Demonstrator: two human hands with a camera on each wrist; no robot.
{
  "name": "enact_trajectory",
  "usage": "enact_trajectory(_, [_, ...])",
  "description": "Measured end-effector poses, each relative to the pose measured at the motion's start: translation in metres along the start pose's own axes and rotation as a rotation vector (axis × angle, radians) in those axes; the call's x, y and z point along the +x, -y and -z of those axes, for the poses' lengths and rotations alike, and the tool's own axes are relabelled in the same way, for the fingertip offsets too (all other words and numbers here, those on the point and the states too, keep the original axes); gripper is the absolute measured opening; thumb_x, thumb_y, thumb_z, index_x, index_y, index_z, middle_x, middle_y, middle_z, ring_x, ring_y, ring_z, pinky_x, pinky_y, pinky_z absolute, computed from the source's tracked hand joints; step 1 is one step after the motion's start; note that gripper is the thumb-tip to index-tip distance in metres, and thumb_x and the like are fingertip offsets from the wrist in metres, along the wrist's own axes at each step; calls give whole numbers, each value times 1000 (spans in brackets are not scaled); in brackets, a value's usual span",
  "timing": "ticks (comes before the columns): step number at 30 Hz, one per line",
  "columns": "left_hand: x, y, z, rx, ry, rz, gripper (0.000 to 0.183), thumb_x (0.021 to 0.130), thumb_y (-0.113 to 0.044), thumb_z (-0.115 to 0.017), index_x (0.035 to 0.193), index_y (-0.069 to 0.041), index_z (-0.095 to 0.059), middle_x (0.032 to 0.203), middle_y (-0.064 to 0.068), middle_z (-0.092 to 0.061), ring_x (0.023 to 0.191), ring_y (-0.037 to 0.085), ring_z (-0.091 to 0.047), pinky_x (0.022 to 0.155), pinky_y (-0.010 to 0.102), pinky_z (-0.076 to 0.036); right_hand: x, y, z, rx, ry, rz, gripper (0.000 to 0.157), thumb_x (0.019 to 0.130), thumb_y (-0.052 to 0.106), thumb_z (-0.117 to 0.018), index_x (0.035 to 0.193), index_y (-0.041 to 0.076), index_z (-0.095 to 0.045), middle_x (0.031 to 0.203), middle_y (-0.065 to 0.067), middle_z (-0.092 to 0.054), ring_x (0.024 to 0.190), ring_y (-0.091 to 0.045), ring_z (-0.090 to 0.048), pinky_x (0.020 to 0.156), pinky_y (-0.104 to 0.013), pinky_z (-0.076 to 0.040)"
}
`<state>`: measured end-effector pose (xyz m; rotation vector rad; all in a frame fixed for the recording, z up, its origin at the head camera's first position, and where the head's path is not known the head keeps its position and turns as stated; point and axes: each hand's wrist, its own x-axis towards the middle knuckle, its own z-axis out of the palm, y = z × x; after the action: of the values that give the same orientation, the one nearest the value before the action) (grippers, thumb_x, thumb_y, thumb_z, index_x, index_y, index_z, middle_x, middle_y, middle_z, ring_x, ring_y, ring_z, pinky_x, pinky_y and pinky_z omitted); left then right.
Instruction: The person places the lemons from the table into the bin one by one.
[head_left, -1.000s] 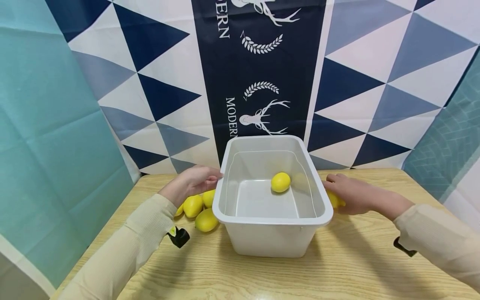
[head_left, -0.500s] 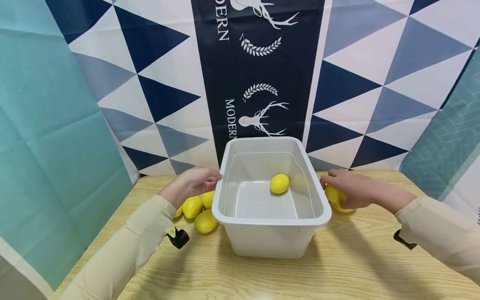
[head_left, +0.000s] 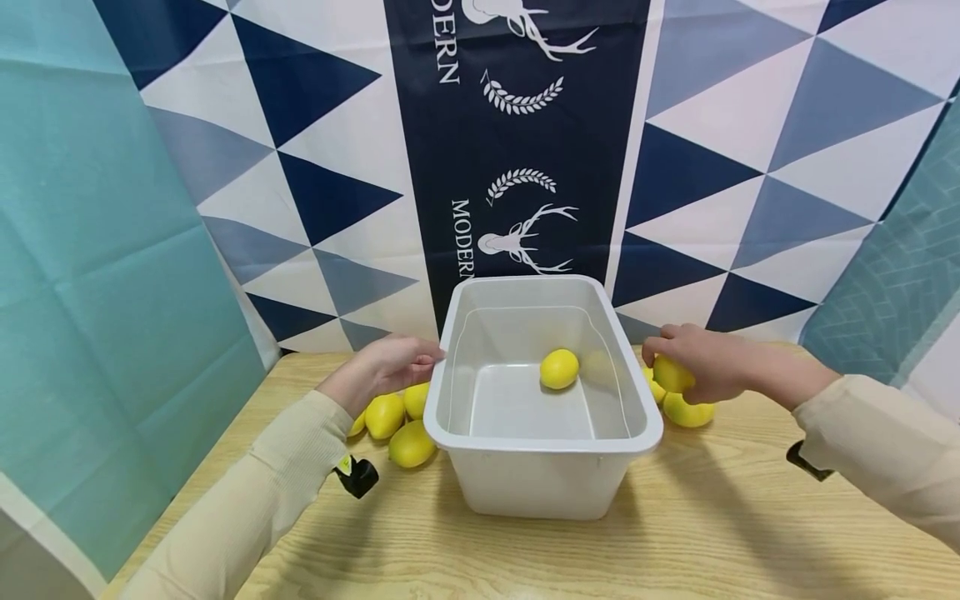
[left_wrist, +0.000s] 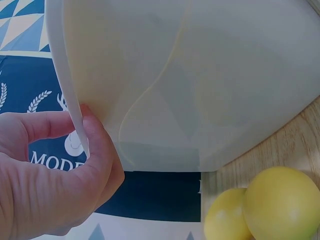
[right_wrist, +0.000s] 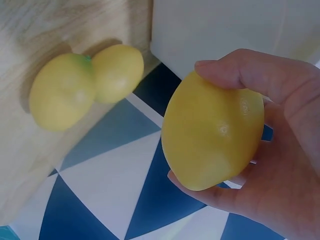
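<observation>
A light grey plastic bin (head_left: 536,483) stands in the middle of the table, one lemon (head_left: 559,369) lying on its floor. My left hand (head_left: 392,362) pinches the bin's left rim between thumb and fingers, as the left wrist view (left_wrist: 75,170) also shows. On the bin's right side, my right hand (head_left: 701,358) grips another lemon (right_wrist: 212,132), thumb on one side and fingers curled round the other. That lemon is raised above two more lemons (right_wrist: 62,92) resting on the table beside the bin.
Several lemons (head_left: 412,443) lie on the wooden table (head_left: 360,558) left of the bin, partly behind my left hand. A patterned cloth (head_left: 517,125) hangs close behind the bin, and a teal cloth (head_left: 112,250) hangs at the left.
My right hand has gripped a lemon and lifted it from beside the bin, uncovering the lemons beneath. My left hand stays at the rim.
</observation>
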<state>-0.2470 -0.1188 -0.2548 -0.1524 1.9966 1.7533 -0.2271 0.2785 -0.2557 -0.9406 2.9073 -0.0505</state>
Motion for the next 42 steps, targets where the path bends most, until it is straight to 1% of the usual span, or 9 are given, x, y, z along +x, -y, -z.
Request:
enact_trajectory(5, [-1, 0, 0, 2, -5, 3, 47, 93, -11, -58, 137, 0, -44, 133, 13, -48, 100, 19, -57, 98, 25, -51, 2, 1, 9, -3, 18, -14, 52, 61, -1, -81, 102, 19, -57, 93, -2, -54, 82, -18, -49, 68, -32, -54])
enact_trajectory(11, [-1, 0, 0, -3, -8, 8, 47, 93, -11, -58, 137, 0, -44, 134, 13, -48, 102, 19, -57, 100, 27, -49, 3, 2, 17, 11, 56, -33, 50, 63, -2, -80, 103, 19, -57, 93, -2, -54, 83, -18, -50, 69, -32, -55])
enact_trajectory(15, [-1, -1, 0, 1, -5, 9, 47, 93, -11, -58, 137, 0, -45, 132, 12, -48, 101, 18, -57, 100, 27, -49, 3, 3, 22, 6, 55, -41, 51, 63, -2, -80, 103, 19, -58, 94, -2, -55, 84, -18, -50, 69, -33, -55])
enact_trajectory(21, [-2, -3, 0, 4, -2, 3, 47, 93, -11, -58, 137, 0, -45, 129, 11, -49, 98, 17, -58, 96, 24, -52, 5, 4, 30, -3, 52, -42, 50, 62, -3, -80, 102, 20, -58, 93, -1, -54, 84, -18, -50, 70, -33, -55])
enact_trajectory(26, [-2, -3, 0, 11, 2, 7, 47, 93, -12, -58, 137, 0, -44, 129, 11, -49, 97, 17, -58, 91, 21, -54, 7, 6, 35, -3, 69, -47, 50, 63, -3, -79, 102, 20, -57, 93, -1, -54, 84, -18, -49, 70, -33, -54])
enact_trajectory(30, [-2, -4, 0, 10, 3, 10, 47, 93, -11, -57, 137, 0, -44, 128, 11, -49, 97, 16, -57, 81, 16, -57, 9, 7, 38, -10, 77, -51, 50, 63, -3, -79, 102, 19, -57, 93, -1, -54, 83, -18, -50, 69, -32, -54])
enact_trajectory(34, [-1, -5, 1, 3, 4, 13, 46, 94, -9, -56, 137, 1, -44, 125, 11, -49, 95, 16, -56, 70, 13, -56, 11, 8, 42, -14, 80, -56, 49, 64, -2, -79, 102, 19, -56, 93, -2, -53, 82, -18, -50, 68, -31, -53])
enact_trajectory(38, [-1, -5, 1, 4, 9, 14, 46, 94, -9, -55, 137, 2, -44, 124, 11, -49, 95, 16, -56, 70, 13, -56, 13, 10, 46, -10, 79, -57, 50, 64, -2, -80, 103, 19, -56, 94, -2, -54, 83, -18, -50, 70, -32, -54])
enact_trajectory(42, [0, -5, 1, 8, 3, 15, 45, 94, -9, -55, 137, 1, -44, 126, 11, -49, 98, 17, -55, 76, 15, -57, 14, 11, 51, -12, 71, -53, 50, 64, -2, -80, 104, 19, -57, 95, -3, -55, 84, -18, -51, 70, -33, -55])
